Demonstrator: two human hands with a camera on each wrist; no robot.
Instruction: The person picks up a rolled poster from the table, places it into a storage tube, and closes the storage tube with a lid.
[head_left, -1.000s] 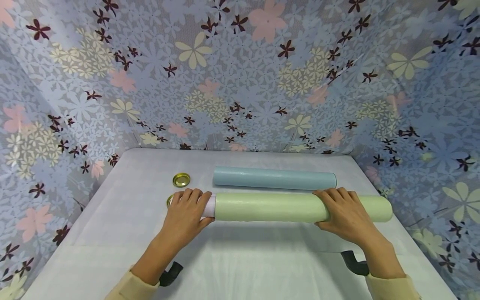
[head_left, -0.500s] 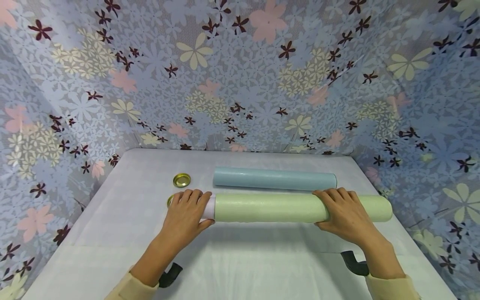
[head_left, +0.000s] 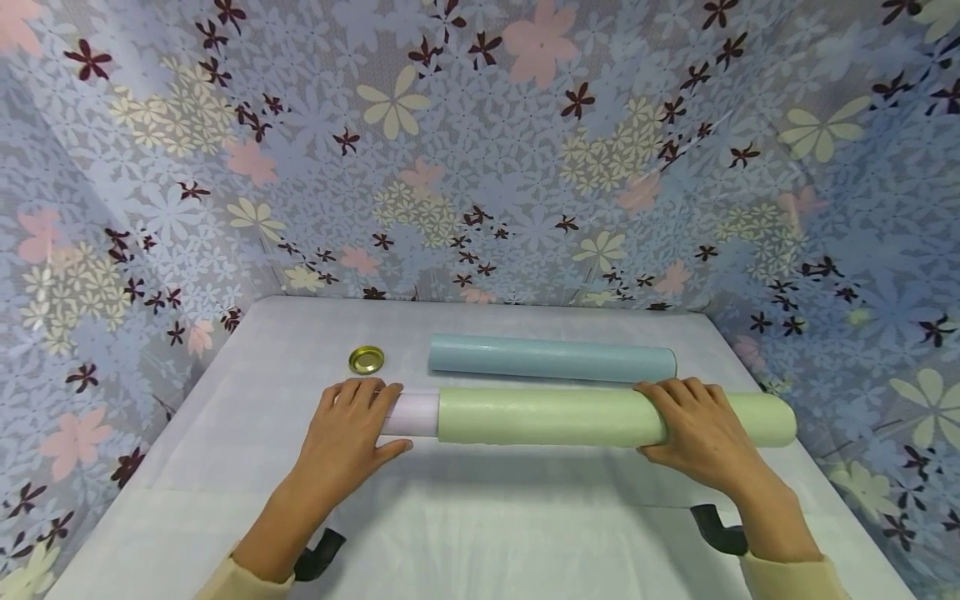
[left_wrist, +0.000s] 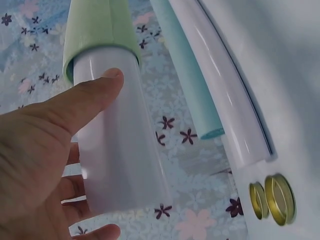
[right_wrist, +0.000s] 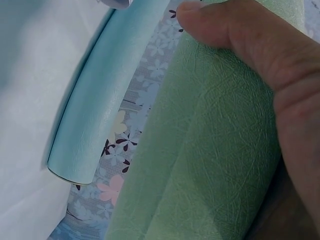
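Both hands hold a long tube level over the table. My left hand [head_left: 347, 429] grips a smooth white inner tube [head_left: 412, 413], fingers over its far side and thumb along the near side. That inner tube juts from the left end of a pale green textured outer tube [head_left: 540, 416]. In the left wrist view its free end [left_wrist: 127, 200] reaches past the palm, near the fingertips. My right hand [head_left: 693, 429] wraps the green tube towards its right end, thumb on the near side. Its far fingers are hidden behind the tube.
A light blue tube [head_left: 551, 358] lies on the white-covered table [head_left: 525, 533] behind the green one. Another white tube [left_wrist: 220, 80] lies alongside it in the left wrist view, with two gold lids [left_wrist: 279, 200] near its end. Flowered cloth [head_left: 480, 167] hangs around the table.
My left hand has shifted left, away from the green tube's edge, and more of the white inner tube shows between them. My right hand has moved slightly right with the green tube.
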